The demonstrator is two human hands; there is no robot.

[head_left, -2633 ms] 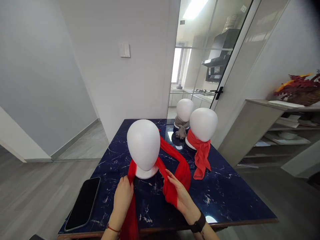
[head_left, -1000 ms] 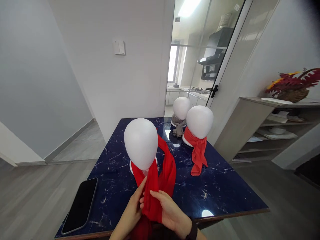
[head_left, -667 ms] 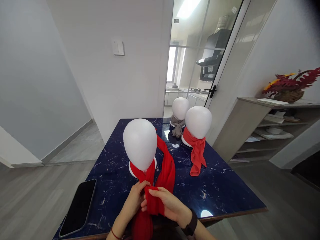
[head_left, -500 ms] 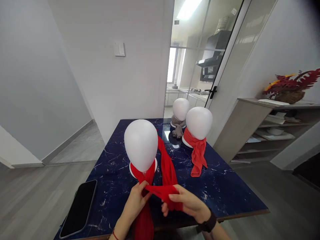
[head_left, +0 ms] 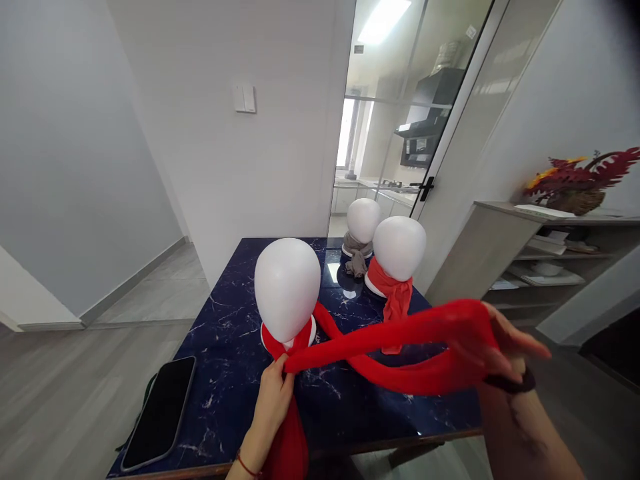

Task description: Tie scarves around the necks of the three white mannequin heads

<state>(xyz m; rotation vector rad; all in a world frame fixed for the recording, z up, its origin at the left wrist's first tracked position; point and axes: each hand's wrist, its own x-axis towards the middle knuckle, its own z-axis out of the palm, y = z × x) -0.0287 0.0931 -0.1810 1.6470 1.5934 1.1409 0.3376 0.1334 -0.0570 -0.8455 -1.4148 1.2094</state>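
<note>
A white mannequin head (head_left: 287, 287) stands at the near left of the table, with a red scarf (head_left: 380, 339) around its neck. My left hand (head_left: 275, 387) is closed on the scarf just below the head's chin, and one end hangs down past the table's front edge. Out to the right, my right hand (head_left: 507, 340) holds the long part of the scarf, which is stretched taut from my left hand and loops back behind the head's neck. Motion blurs this hand, and the scarf covers some of its fingers.
Two more mannequin heads stand farther back: one with a coral scarf (head_left: 397, 293), one with a grey scarf (head_left: 357, 250). A phone (head_left: 159, 413) lies at the left edge of the dark blue marbled table (head_left: 225, 347). A shelf unit (head_left: 500, 247) stands right.
My right hand has moved up and to the right, drawing the red scarf into a long taut loop. My left hand has stayed under the head's chin.
</note>
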